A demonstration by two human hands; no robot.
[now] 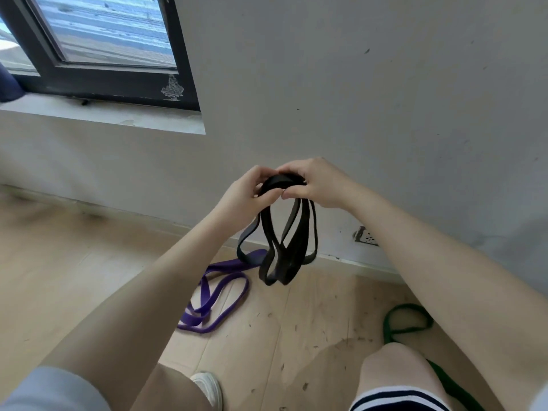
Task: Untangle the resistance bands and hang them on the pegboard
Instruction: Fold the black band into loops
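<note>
Black band pinched between both hands' curled fingers.

I saw the grey plaster wall closing off passage just behind the raised hands. On the pale wooden floor, the coiled purple rubber band blocked the left and the dark green rubber band the right; bare boards lay between them.
</note>
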